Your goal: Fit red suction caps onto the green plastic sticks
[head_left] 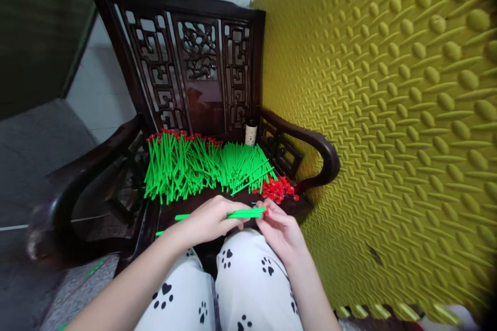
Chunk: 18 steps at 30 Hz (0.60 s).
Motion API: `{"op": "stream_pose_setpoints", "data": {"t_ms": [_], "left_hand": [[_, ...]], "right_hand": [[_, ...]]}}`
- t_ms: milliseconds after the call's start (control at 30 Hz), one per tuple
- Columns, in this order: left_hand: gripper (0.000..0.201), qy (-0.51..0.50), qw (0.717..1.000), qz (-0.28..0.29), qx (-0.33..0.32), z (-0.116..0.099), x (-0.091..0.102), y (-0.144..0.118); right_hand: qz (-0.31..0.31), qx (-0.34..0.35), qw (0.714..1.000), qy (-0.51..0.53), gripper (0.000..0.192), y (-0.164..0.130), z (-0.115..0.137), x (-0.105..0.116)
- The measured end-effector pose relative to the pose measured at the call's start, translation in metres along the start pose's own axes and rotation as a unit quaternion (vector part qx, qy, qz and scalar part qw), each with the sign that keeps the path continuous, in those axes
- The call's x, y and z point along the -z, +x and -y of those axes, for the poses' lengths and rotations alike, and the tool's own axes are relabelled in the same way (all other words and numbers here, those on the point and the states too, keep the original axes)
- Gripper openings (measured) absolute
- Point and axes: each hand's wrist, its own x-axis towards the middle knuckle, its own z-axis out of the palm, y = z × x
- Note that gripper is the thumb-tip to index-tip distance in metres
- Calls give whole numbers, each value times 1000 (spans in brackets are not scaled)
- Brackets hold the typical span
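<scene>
Carved chair (204, 108), grn sticks (245, 213) pinched thru L hand (215, 217), R hand (283, 230) pinching red tip (267, 210)

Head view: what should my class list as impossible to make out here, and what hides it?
All in the head view:
Middle of the held green sticks: covered by the left hand.
How the red piece meets them: too small, partly covered by the right hand.
Number of piled green sticks: they overlap.
Marks on the cream bottle: too small.
Full extent of the yellow mat: cut off by the top and right edges.
</scene>
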Motion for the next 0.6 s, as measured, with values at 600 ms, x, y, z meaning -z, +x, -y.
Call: {"op": "stream_pose_setpoints", "data": {"t_ms": [600], "left_hand": [[35, 314, 840, -278, 344, 43, 62, -30]], "right_hand": [[-155, 153, 972, -86, 26, 42, 47, 23]]}}
